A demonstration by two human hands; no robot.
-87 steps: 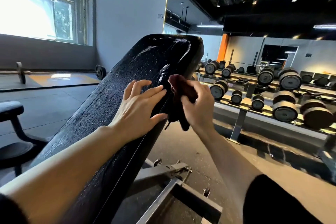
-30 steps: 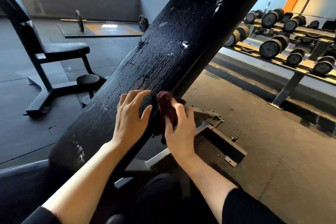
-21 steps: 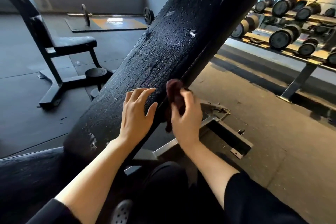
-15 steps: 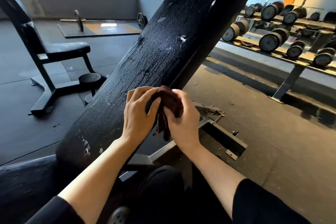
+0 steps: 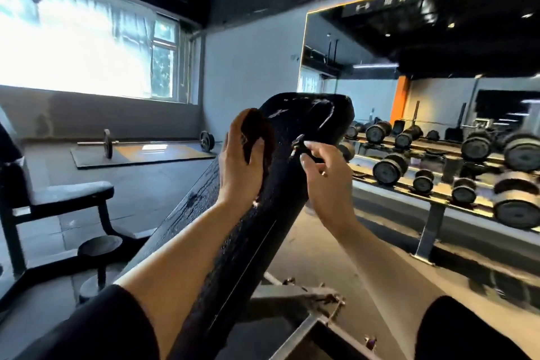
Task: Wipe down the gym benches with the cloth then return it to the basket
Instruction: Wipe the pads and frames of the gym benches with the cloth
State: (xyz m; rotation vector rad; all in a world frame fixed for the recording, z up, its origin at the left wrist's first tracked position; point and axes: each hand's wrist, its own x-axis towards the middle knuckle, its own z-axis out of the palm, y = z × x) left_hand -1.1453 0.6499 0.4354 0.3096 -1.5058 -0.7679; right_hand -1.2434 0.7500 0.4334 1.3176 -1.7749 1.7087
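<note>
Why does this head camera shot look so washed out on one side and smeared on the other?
Head view: the window at upper left is blown out to white, leaving the inclined bench pad nearly black. The dumbbell rack and mirror sign at right are motion-blurred, and the wide lens bends the edges. The left hand with the cloth stays fairly sharp.

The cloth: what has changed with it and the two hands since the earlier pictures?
The dark red cloth passed from the right hand to the left hand, which now holds it high on the left side of the inclined bench pad. Earlier it was low on the pad's right edge. The right hand, now without the cloth, has fingers curled near the pad's right edge. The bench and dumbbell rack stayed in place.
</note>
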